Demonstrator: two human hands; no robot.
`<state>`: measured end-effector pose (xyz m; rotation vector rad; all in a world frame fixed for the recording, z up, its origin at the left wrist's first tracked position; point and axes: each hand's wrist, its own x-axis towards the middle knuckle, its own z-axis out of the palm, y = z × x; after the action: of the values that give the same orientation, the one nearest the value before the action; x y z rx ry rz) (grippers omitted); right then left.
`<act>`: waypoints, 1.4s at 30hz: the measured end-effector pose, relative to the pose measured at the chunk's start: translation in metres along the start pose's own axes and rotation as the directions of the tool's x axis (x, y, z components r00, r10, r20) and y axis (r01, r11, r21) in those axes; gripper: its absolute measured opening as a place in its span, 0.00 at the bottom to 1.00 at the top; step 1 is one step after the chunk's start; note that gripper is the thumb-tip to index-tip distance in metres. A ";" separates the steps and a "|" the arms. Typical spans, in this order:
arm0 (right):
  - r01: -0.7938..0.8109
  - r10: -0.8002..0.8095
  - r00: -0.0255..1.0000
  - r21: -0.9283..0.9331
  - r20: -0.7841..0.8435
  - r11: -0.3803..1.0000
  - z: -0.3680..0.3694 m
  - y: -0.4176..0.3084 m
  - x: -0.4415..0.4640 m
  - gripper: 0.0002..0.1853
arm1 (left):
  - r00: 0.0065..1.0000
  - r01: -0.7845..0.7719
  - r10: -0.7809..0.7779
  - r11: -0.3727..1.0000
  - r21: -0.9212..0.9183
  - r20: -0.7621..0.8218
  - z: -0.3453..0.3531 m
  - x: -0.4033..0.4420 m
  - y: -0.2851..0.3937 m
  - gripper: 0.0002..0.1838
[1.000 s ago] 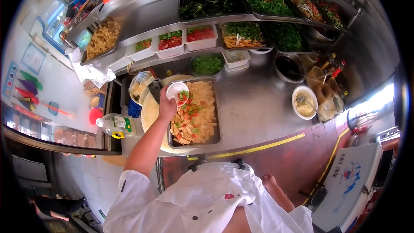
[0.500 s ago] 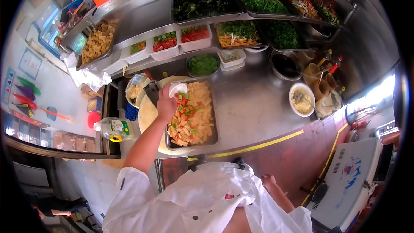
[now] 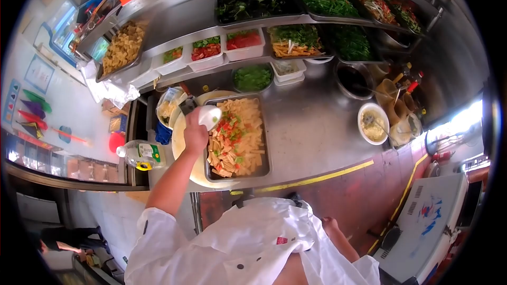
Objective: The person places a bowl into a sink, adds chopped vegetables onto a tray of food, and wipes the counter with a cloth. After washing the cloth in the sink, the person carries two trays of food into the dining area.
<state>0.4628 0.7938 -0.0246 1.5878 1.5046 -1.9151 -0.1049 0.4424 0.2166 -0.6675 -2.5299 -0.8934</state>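
Note:
My left hand point(image 3: 196, 131) is closed on a small white bowl point(image 3: 210, 117), tilted over the upper left part of a metal tray point(image 3: 268, 169). Green bits cling inside the bowl. Pale tofu strips point(image 3: 251, 137) fill the tray, with chopped red and green pepper point(image 3: 230, 132) scattered on their left side. Under the tray's left edge lies a round pale board point(image 3: 182, 140), with a cleaver point(image 3: 188, 105) at its back. My right hand point(image 3: 330, 225) hangs low by my right side, away from the counter; its fingers are too small to make out.
A labelled bottle point(image 3: 141, 154) stands left of the board. A white bowl point(image 3: 373, 123) with a spoon and a dark-filled pot point(image 3: 354, 80) are on the right. Vegetable trays point(image 3: 259, 0) line the shelves behind. A white chest freezer point(image 3: 422, 221) stands lower right; another person point(image 3: 68, 240) is lower left.
The white bowl has tipped further and moved slightly left with my left hand. More pepper bits lie over the tofu strips. My right hand stays low.

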 end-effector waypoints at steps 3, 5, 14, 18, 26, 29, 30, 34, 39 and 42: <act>-0.003 0.003 1.000 0.067 0.013 0.998 0.003 -0.007 0.008 0.10 | 0.996 0.075 -0.076 0.997 0.027 0.037 -0.021 -0.014 -0.011 0.35; 0.056 -0.048 0.997 -0.142 0.059 0.988 0.003 -0.014 0.008 0.10 | 0.995 0.008 -0.011 0.999 0.031 0.095 -0.027 -0.022 -0.011 0.34; -0.052 0.051 0.998 0.048 0.031 0.997 0.011 -0.055 0.045 0.09 | 0.982 -0.073 0.047 0.988 0.137 0.185 -0.024 -0.025 0.021 0.36; -0.031 0.028 0.999 -0.139 -0.018 0.990 0.019 -0.064 0.047 0.10 | 0.996 0.087 -0.087 0.996 -0.024 -0.032 -0.017 -0.032 0.003 0.34; 0.052 -0.059 0.998 -0.288 -0.016 0.956 0.016 -0.028 0.005 0.10 | 0.326 0.734 -0.881 0.007 -0.680 0.343 -0.030 -0.102 -0.148 0.14; 0.296 -0.237 0.955 -0.619 0.178 0.728 -0.006 0.007 0.010 0.11 | 0.123 0.705 -0.865 -0.269 -0.656 0.487 -0.025 -0.139 -0.186 0.13; 0.391 -0.280 0.919 -0.733 0.278 0.557 -0.010 0.010 0.009 0.12 | 0.082 0.674 -0.862 -0.321 -0.665 0.500 -0.026 -0.141 -0.181 0.13; 0.272 -0.182 0.962 -0.729 0.203 0.628 -0.019 0.015 0.014 0.12 | 0.154 0.796 -0.946 -0.052 -0.604 0.284 -0.038 -0.139 -0.136 0.16; -0.193 0.094 0.966 0.427 0.242 0.883 -0.016 -0.002 0.049 0.11 | 0.916 0.396 -0.395 0.918 -0.008 -0.072 -0.016 -0.127 -0.093 0.22; -0.071 0.072 0.995 -0.006 0.064 0.997 0.002 -0.029 0.034 0.13 | 0.966 0.086 -0.091 0.996 0.034 0.243 0.000 -0.059 -0.018 0.28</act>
<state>0.4286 0.8189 -0.0373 1.5410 1.4060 -1.9043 -0.0664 0.4121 0.1790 -0.7003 -2.8042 -0.8558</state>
